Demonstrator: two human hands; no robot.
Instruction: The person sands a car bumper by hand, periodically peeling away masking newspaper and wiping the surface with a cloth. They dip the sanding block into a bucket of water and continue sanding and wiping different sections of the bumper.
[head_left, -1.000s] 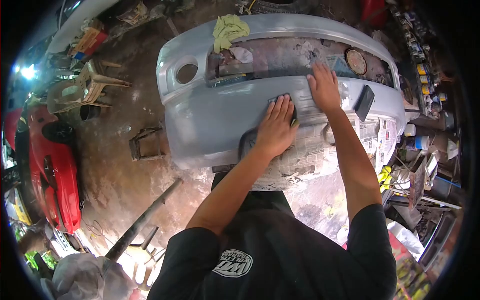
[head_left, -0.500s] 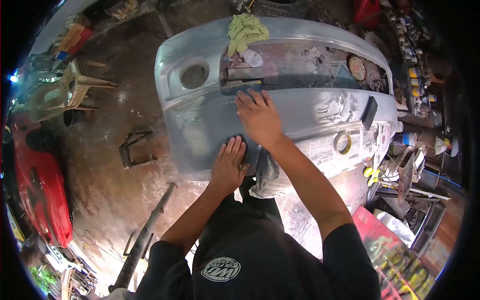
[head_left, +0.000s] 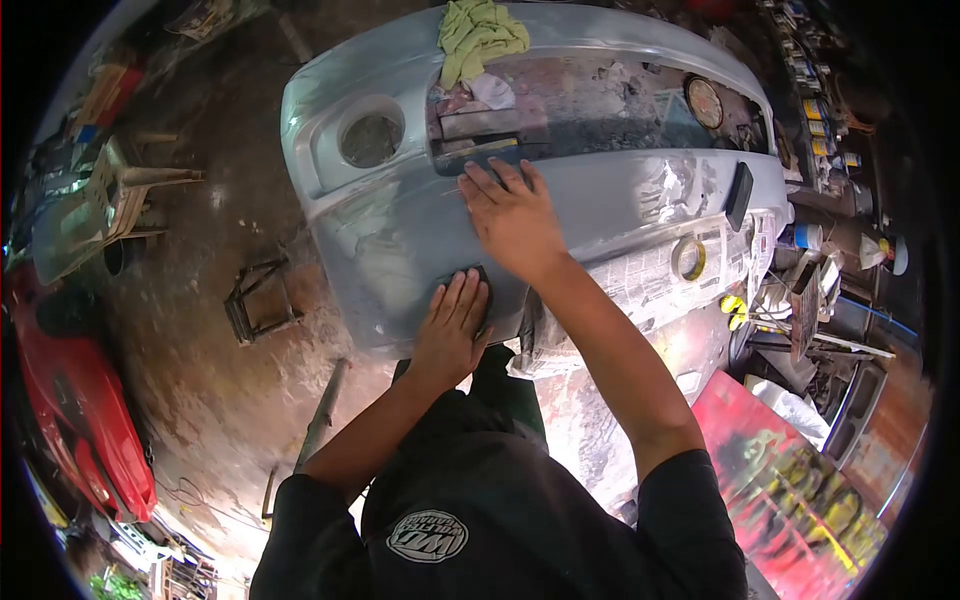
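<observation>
A grey car bumper (head_left: 600,190) lies in front of me. My left hand (head_left: 452,325) presses on its lower left part, fingers together over a dark sanding pad (head_left: 484,274) that is mostly hidden beneath them. Higher up and to the right, my right hand (head_left: 515,220) lies flat on the bumper, fingers a little apart and holding nothing. Its fingertips are near the edge of the long opening. A separate black block (head_left: 738,196) rests on the bumper's right side.
A green cloth (head_left: 482,40) drapes over the bumper's top edge. Newspaper (head_left: 620,300) and a tape roll (head_left: 703,262) lie along its near right side. On the left are a chair (head_left: 125,185), a metal frame (head_left: 262,300) and a red car part (head_left: 85,400).
The view has shifted, so the bumper appears higher and farther left. My left hand and the pad sit slightly nearer the bumper's lower edge. My right hand stays flat on the surface.
</observation>
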